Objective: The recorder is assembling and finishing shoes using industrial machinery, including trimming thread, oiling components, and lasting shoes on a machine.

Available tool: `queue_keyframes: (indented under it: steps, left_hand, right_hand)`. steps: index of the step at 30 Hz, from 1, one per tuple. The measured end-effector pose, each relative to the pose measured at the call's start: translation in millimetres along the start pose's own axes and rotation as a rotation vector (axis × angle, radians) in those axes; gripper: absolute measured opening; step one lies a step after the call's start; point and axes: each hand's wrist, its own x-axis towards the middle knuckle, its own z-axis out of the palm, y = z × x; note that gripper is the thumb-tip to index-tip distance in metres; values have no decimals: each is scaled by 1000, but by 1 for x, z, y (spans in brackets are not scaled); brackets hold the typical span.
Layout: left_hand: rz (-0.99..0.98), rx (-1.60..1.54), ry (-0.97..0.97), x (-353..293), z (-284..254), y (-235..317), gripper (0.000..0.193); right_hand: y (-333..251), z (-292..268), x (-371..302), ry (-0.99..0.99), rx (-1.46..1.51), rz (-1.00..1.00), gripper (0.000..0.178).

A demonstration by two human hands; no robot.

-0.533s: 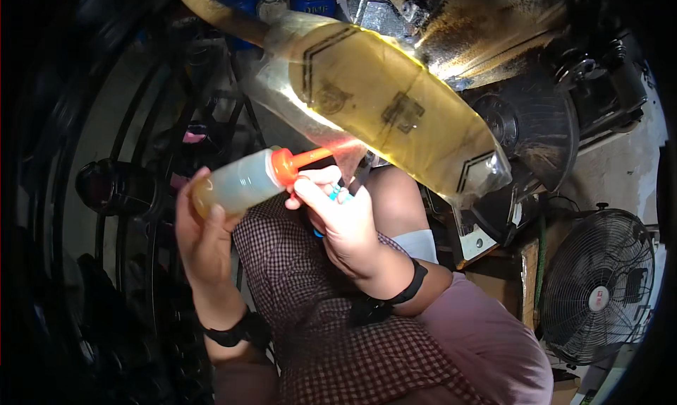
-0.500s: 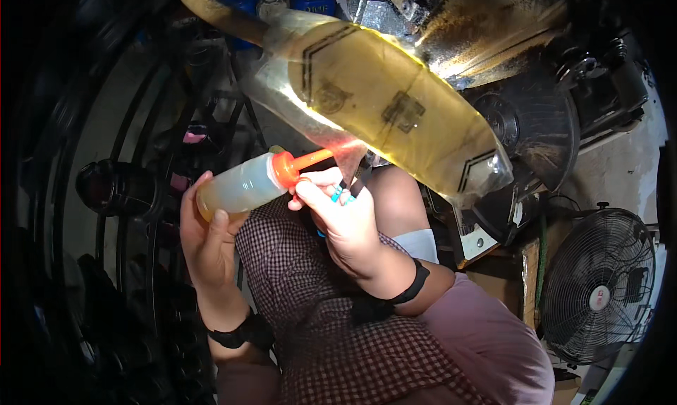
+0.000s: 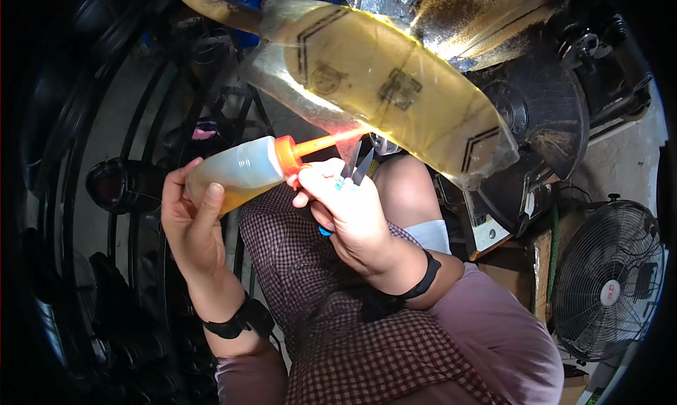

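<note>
Bag (image 3: 402, 98): yellow, largest. Bottle (image 3: 236, 166): tilted, lower left of bag, in grip of left hand (image 3: 197, 218). Scissors (image 3: 364, 168): below bag, in grip of right hand (image 3: 356, 220). Apparent step: steadying nozzle (image 3: 317, 145) at bag's edge, contact unclear. Next move likely calls for scissors clear of bag.

The left hand (image 3: 201, 225) is gripping the bottle (image 3: 240, 166) near its base, holding it tilted with amber liquid (image 3: 236, 199) lying along the lower side. The right hand (image 3: 356, 218) is touching the orange cap (image 3: 285, 156) while holding scissors (image 3: 364, 166), blades pointing up, and the nozzle (image 3: 324, 143) is pointing toward the yellow bag (image 3: 384, 87). A checked apron (image 3: 317, 313) is showing below, and a fan (image 3: 599, 264) is standing at right.
</note>
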Motion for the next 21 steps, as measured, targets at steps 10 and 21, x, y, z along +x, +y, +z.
queue_keyframes:
  steps: [10, 21]
  left_hand:
    - [266, 301, -4, 0, 27, 86, 57]
    - [-128, -242, 28, -29, 10, -13, 35]
  right_hand:
    - [-10, 19, -1, -166, 323, 54, 16]
    - [7, 2, -7, 15, 38, -90, 10]
